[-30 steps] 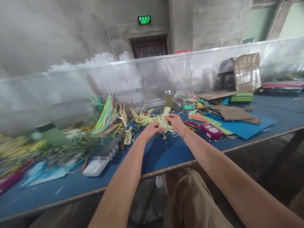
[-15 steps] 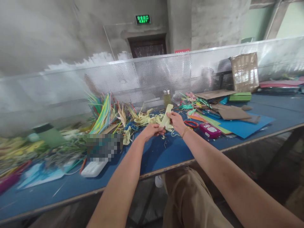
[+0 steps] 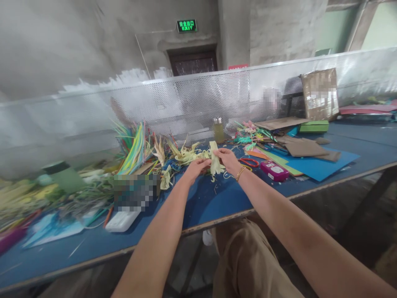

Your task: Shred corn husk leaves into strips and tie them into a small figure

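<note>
Both my hands meet over the blue table (image 3: 217, 203) on one pale yellow strip of dried husk (image 3: 214, 162). My left hand (image 3: 197, 169) pinches its left side, fingers closed. My right hand (image 3: 228, 159), with a gold bracelet at the wrist, grips its upper right part with fingers curled. The strip hangs between them, its frayed end just above the table. More pale husk pieces (image 3: 189, 155) lie heaped right behind my hands.
A bundle of coloured strips (image 3: 135, 147) stands left of the husks. A small bottle (image 3: 218, 129) stands by the perforated metal screen (image 3: 198, 99). A pink case (image 3: 274, 170), red rings (image 3: 249, 162), blue sheets (image 3: 322, 163) and brown card lie to the right. A white box (image 3: 122, 220) lies at the left.
The husk strip was held more upright before; my hands have drawn closer and lowered it slightly, so its top no longer sticks up above my right hand.
</note>
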A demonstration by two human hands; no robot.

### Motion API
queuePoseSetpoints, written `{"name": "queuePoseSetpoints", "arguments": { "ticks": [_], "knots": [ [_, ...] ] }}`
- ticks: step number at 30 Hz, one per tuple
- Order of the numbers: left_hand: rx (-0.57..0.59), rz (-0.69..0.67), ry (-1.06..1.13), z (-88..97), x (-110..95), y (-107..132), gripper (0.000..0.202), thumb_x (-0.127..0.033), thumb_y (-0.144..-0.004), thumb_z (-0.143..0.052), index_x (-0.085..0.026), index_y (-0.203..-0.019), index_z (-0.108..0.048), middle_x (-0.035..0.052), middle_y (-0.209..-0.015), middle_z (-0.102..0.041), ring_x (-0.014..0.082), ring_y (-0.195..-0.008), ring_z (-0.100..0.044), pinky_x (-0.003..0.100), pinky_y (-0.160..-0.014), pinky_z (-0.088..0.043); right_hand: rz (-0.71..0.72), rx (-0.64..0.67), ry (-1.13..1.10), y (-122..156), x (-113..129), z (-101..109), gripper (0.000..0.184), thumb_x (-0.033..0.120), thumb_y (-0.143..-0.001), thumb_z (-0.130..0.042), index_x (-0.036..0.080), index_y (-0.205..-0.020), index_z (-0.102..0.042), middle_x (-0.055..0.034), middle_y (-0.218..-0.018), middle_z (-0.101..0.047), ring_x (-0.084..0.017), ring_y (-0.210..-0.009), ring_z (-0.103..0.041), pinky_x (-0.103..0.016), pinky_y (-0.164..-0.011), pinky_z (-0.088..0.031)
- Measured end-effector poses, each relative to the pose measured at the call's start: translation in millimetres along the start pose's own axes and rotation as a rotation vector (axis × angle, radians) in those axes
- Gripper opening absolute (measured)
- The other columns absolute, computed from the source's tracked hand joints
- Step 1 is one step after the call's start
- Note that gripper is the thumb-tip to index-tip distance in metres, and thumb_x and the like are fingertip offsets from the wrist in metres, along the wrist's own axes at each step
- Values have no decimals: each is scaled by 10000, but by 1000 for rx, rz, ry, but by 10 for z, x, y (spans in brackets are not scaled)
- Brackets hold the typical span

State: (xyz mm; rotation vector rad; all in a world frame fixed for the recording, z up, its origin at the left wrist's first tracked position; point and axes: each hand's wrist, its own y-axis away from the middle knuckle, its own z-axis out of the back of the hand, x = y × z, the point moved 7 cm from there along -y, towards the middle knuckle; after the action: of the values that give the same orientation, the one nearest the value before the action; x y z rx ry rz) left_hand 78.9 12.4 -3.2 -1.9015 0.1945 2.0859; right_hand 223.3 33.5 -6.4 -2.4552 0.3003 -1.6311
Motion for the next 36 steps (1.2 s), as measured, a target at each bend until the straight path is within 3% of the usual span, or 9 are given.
{"name": "queuePoseSetpoints", "arguments": {
  "ticks": [3,7,13,17,22,32,36],
  "knots": [
    [-67,-77,61,50,-57,-26,435,-412,-611,-793,-188,-966,-681,39,-873,-681,134,-747,-604,222,-614,-388,-52,95,78,34,-83,-98,344,398,-533,-822,169,-676,-608,48,-547,-558,-83,-496,-500,-228,-518,-442],
    [-61,-134,72,69,-76,-56,375,-321,-542,-837,-158,-817,-642,-35,-653,-572,53,-514,-436,197,-499,-297,-114,153,144,63,-148,-149,325,363,-558,-827,171,-701,-607,40,-580,-580,-80,-502,-512,-225,-526,-444],
    [-134,-132,191,186,7,-132,336,-290,-550,-821,-158,-794,-633,-25,-655,-583,64,-511,-461,203,-503,-340,-113,227,183,94,-128,-192,304,277,-576,-820,170,-795,-638,19,-676,-643,-90,-579,-561,-218,-568,-462],
    [-156,-117,224,240,34,-172,306,-260,-543,-816,-151,-765,-635,-16,-636,-588,59,-476,-440,202,-466,-309,-69,284,267,100,-131,-225,285,264,-548,-822,161,-727,-627,45,-595,-602,-63,-501,-497,-190,-490,-396],
    [-174,-150,264,313,-10,-176,319,-240,-528,-816,-135,-786,-660,-2,-672,-610,44,-485,-434,182,-437,-262,-75,224,209,59,-136,-176,264,334,-594,-793,161,-698,-623,36,-570,-597,-68,-480,-493,-203,-487,-413],
    [-355,-144,257,475,11,-152,315,-261,-512,-830,-142,-720,-625,-20,-604,-576,60,-496,-475,180,-425,-256,-30,74,269,2,-95,-52,207,334,-628,-756,174,-708,-652,39,-579,-584,-74,-493,-488,-197,-462,-402],
    [-295,-98,276,397,22,-135,329,-298,-533,-831,-148,-746,-630,-16,-629,-590,67,-530,-512,168,-438,-294,-26,76,266,-1,-108,-47,195,327,-635,-754,178,-708,-651,36,-588,-588,-79,-505,-506,-200,-473,-427]
  ]
}}
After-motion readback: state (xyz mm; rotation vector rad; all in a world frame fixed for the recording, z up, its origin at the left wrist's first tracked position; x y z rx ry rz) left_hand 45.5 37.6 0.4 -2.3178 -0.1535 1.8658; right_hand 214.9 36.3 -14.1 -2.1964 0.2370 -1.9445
